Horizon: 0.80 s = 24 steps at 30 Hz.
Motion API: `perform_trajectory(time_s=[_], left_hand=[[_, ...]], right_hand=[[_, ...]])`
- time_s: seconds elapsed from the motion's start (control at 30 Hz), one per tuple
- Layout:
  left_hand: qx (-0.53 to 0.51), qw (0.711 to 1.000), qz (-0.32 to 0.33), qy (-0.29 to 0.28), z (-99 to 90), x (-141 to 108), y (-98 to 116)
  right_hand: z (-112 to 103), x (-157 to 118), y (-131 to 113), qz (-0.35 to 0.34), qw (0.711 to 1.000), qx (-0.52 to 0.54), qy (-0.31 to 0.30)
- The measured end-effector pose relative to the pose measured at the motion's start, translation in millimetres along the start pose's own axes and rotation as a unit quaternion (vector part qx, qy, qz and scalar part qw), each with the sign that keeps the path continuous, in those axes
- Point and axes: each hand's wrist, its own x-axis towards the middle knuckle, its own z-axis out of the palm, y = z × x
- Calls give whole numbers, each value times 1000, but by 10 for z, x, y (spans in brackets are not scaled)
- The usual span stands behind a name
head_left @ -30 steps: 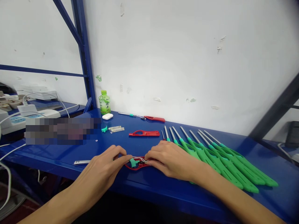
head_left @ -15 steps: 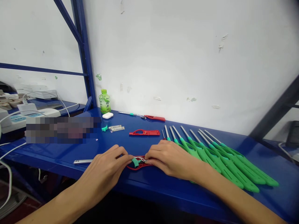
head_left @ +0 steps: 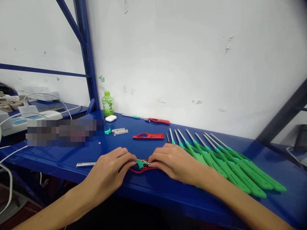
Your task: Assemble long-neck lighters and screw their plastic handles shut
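Green trigger (head_left: 140, 165) being pinched by left hand (head_left: 114, 164), wires (head_left: 147, 163) by right hand (head_left: 169, 161), at red half-shell (head_left: 137, 172) near front edge | worktop (head_left: 83, 153) being backed by wall (head_left: 163, 57) | right side being crowded by green lighters (head_left: 249, 181)

A green bottle (head_left: 107, 104) stands behind what seems an earbud case (head_left: 111, 118).

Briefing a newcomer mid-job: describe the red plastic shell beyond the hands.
On the blue table, find the fanned green plastic handles. Left of their metal rods lies the red plastic shell with an oval opening. No rod leads off it, unlike the red plastic handle behind; no hand touches it.
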Motion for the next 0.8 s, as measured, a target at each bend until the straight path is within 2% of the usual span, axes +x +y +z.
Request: perform_trajectory(time_s=[0.37,0.63,0.8], left_hand=[[-3,1000,19,19,57,13,15],[-6,999,13,46,71,12,24],[-5,999,22,48,73,18,1]], right_hand=[[19,5,36,1,1000,3,13],[8,10,25,38,995,89,31],[-9,23,30,48,994,98,14]])
